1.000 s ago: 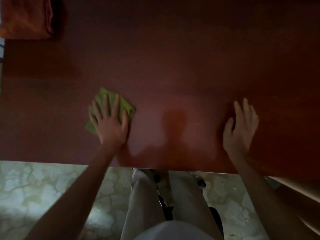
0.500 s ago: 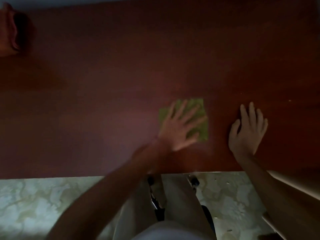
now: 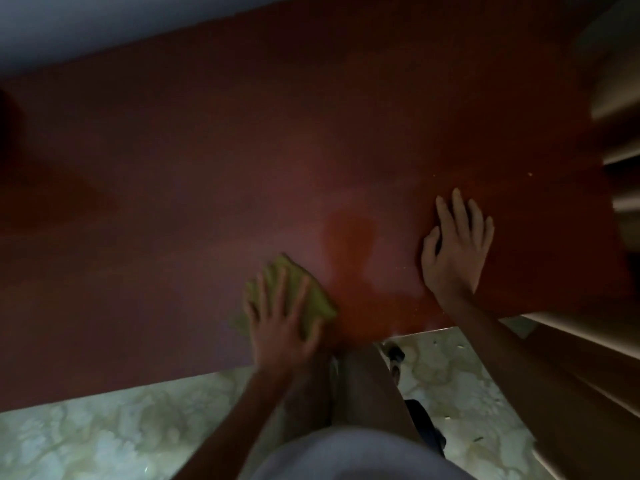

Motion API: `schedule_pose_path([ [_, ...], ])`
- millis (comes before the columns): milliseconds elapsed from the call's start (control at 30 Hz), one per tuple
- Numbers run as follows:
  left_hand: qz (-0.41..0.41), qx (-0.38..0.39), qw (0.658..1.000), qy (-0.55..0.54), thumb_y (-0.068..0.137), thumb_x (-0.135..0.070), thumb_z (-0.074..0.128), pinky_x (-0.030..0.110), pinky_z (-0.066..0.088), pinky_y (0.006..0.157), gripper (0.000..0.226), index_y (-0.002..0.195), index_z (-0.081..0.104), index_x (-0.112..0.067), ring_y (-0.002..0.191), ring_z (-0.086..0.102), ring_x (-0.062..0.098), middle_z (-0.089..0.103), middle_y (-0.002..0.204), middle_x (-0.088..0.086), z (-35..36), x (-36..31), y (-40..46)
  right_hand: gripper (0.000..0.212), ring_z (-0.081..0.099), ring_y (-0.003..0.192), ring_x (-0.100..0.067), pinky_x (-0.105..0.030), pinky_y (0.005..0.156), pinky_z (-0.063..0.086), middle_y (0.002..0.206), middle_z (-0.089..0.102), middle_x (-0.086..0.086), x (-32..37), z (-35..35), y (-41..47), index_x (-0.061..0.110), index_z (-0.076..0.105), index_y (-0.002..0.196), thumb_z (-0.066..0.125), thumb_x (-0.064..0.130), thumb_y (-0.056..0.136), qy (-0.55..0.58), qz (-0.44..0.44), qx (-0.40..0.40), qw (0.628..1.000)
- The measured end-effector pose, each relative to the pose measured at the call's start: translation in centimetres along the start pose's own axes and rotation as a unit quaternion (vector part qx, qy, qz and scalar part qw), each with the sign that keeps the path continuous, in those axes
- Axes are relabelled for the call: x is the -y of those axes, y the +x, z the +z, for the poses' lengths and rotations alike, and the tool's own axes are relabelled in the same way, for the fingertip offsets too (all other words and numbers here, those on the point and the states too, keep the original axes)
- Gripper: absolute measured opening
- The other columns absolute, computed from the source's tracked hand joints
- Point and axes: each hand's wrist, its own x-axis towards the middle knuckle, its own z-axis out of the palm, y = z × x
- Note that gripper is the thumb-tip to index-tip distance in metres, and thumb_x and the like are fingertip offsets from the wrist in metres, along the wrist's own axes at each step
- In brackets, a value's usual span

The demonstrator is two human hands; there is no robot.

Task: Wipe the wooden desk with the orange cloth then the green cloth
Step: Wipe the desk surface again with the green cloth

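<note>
The dark red-brown wooden desk (image 3: 311, 133) fills most of the head view. A folded green cloth (image 3: 311, 292) lies on it near the front edge, left of centre. My left hand (image 3: 280, 323) presses flat on the cloth with fingers spread; the hand is blurred. My right hand (image 3: 457, 244) rests flat on the bare desk to the right, fingers apart, holding nothing. The orange cloth is out of view.
A pale wall (image 3: 104, 26) runs behind the desk. Light wooden shelving or slats (image 3: 616, 168) stand at the desk's right end. A marbled floor (image 3: 104, 438) and my legs (image 3: 363, 393) show below the front edge.
My left hand has slid the green cloth from left to right, then back left and toward the front edge. The camera has turned right, so the orange cloth has left the frame. My right hand stays put.
</note>
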Motion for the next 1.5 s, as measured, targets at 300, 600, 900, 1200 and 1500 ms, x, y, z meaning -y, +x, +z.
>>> schedule_pose_path([
  [300,0.271,-0.004,0.962,-0.004,0.091,-0.063,0.05,0.063,0.007,0.12,0.065,0.149,0.045,-0.034,0.151,0.018,0.04,0.031,0.162,0.002,-0.2,-5.8,9.9,0.047,0.03,0.145,-0.026,-0.048,0.122,0.015,0.156,0.038,-0.002,-0.3,0.1,-0.2,0.021,0.048,0.143,0.045,0.017,0.096,0.015,-0.002,-0.007,1.0],
  [600,-0.125,-0.069,0.99,0.017,0.095,-0.055,0.03,0.06,0.009,0.119,0.064,0.153,0.037,-0.029,0.15,0.016,0.043,0.025,0.164,0.008,-6.6,15.0,17.1,0.048,0.031,0.145,-0.027,-0.05,0.121,0.017,0.156,0.039,-0.003,-0.2,0.1,-0.1,0.019,0.049,0.142,0.042,0.018,0.094,0.018,-0.004,-0.002,1.0],
  [900,0.107,0.009,0.994,-0.015,0.093,-0.059,0.044,0.068,0.014,0.115,0.064,0.152,0.034,-0.036,0.153,0.006,0.037,0.026,0.163,0.006,2.1,-4.7,-3.1,0.049,0.031,0.144,-0.029,-0.051,0.12,0.016,0.157,0.037,-0.003,-0.1,-0.1,0.0,0.02,0.047,0.142,0.045,0.017,0.093,0.01,-0.007,0.012,1.0],
  [1200,0.265,0.034,0.963,0.027,0.095,-0.061,0.04,0.063,0.011,0.12,0.064,0.154,0.034,-0.037,0.153,0.014,0.036,0.026,0.164,0.001,1.2,-10.9,7.1,0.052,0.029,0.145,-0.029,-0.05,0.12,0.018,0.159,0.03,-0.006,-3.6,-1.4,0.6,0.017,0.037,0.148,0.039,0.019,0.096,0.066,-0.018,0.037,0.997],
  [1500,0.046,-0.012,0.999,0.021,0.092,-0.059,0.036,0.062,0.012,0.12,0.066,0.152,0.038,-0.033,0.151,0.017,0.039,0.026,0.164,0.006,-2.4,-4.8,21.4,0.055,0.018,0.149,-0.03,-0.056,0.121,0.01,0.163,0.021,-0.005,-14.1,-3.9,4.2,0.022,0.028,0.152,0.03,0.033,0.098,-0.014,0.106,0.042,0.993],
])
